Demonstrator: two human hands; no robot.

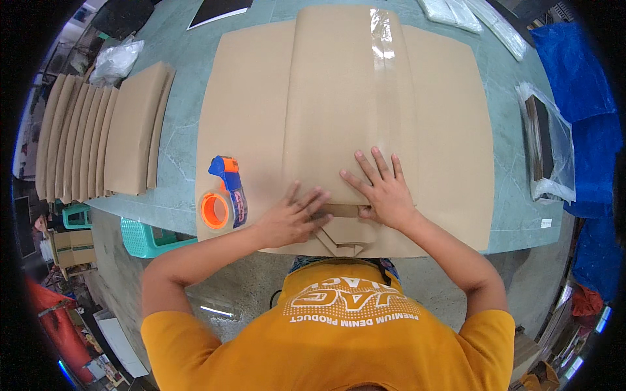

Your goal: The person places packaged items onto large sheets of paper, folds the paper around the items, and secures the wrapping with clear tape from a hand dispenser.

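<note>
A long package wrapped in brown kraft paper point(339, 111) lies lengthwise in front of me, with clear tape point(383, 42) along its far right part. Its near end is partly folded, and a paper flap point(352, 230) with angled creases sticks out toward me. My right hand point(386, 192) rests on the package's near end, fingers spread, the thumb at the fold. At the left corner of that end is my left hand point(295, 218), its fingers stretched out and slightly blurred, beside the flap. An orange and blue tape dispenser point(228, 189) lies to the left of my left hand.
Under the package spreads a wide kraft paper sheet point(450, 130) on the green table point(179, 143). Several wrapped packages point(134, 133) stand in a row at the left. A plastic-wrapped dark stack point(542, 140) lies at the right. A green stool point(147, 236) stands below the table's left edge.
</note>
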